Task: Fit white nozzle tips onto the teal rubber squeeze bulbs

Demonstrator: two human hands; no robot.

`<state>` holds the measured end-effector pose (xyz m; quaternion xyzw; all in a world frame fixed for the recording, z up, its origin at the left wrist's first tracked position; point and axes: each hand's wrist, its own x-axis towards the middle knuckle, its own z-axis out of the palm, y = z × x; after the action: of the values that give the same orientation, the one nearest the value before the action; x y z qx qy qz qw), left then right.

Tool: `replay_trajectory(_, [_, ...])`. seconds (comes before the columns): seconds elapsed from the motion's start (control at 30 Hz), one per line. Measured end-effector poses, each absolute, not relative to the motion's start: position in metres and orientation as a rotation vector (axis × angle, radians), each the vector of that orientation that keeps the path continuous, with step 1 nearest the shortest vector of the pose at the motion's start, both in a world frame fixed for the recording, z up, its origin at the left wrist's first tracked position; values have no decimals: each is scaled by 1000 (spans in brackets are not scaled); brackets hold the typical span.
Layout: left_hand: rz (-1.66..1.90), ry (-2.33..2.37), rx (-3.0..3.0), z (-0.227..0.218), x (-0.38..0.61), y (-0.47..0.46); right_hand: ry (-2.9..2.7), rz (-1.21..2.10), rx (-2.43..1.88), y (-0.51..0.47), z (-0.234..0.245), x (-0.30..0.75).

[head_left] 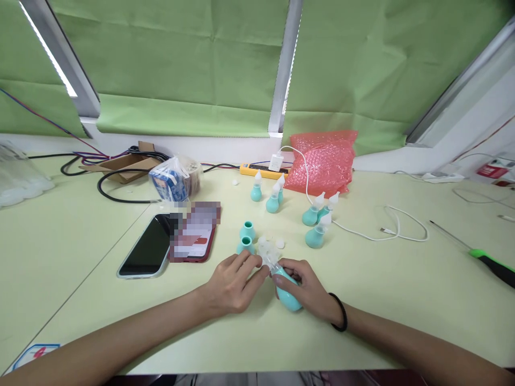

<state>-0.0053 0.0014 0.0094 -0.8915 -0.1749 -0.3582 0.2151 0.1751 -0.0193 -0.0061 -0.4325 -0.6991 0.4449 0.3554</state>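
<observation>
My right hand (308,289) is wrapped round a teal squeeze bulb (288,297), a nasal aspirator by its look, tilted with its clear neck toward my left hand. My left hand (237,281) has its fingers bent together at that neck; what they pinch is hidden. Just beyond the fingertips lies a small heap of clear plastic tips (269,251), with a whitish piece (280,244) beside it. Two teal bulbs without tips, a farther one (247,230) and a nearer one (245,245), stand upright beyond my left hand.
Several tipped aspirators (315,237) stand or lean farther back. To the left are a black-screened phone (145,249), a red-cased phone (201,236) and a wrapped packet (171,179). Behind are a yellow power strip (261,171) and pink bubble wrap (322,163). A screwdriver (478,254) lies right.
</observation>
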Motion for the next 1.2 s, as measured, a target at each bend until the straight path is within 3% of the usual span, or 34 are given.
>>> replay_trajectory(0.27, [-870, -638, -2370, 1, -1, -1, -1835, 1097, -1116, -19, -4, 175])
replay_trajectory(0.77, [-1233, -640, -2609, 0, -1, 2, -1523, 1613, -984, -18, 0, 176])
replay_trajectory(0.97, [-1323, -599, -2588, -7, -3, 6, -1514, 1608, -1003, -17, -1, 175])
replay_trajectory(1.2, [-1093, -537, -2503, 0, -5, 3, -1654, 1444, -1063, -19, 2, 175])
